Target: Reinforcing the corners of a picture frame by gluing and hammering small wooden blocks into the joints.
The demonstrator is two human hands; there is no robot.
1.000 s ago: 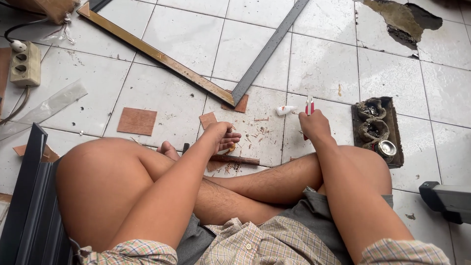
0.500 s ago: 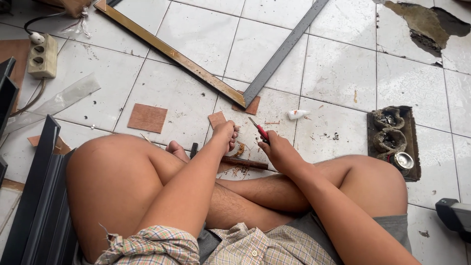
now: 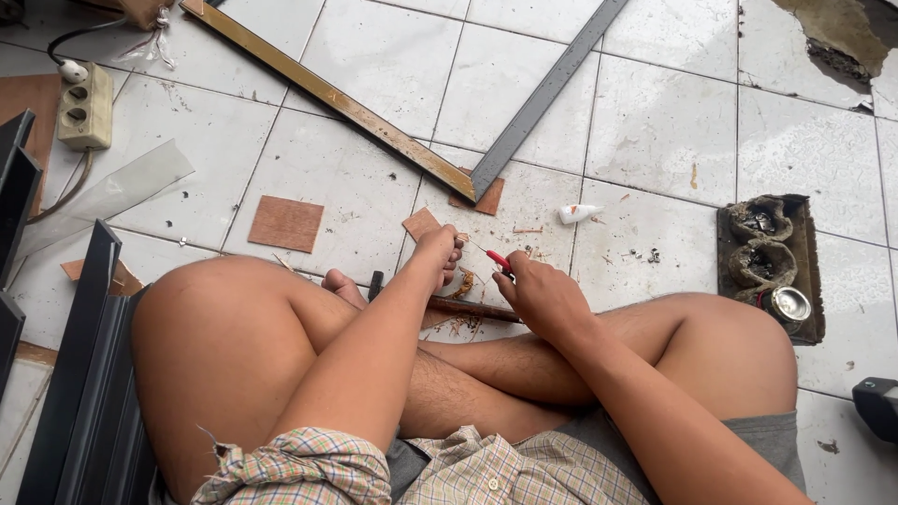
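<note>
Your right hand (image 3: 543,297) is closed round a red-handled tool (image 3: 499,262), tip aimed at your left hand (image 3: 440,251), whose fingers pinch something too small to identify, low over the strip (image 3: 472,309), likely to steady it. Just beyond, on the tile floor (image 3: 655,122), lies a glue tube (image 3: 578,213).

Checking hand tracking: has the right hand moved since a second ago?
Yes. The right hand moved left, away from the tray and past the glue tube, toward the left hand.
</note>
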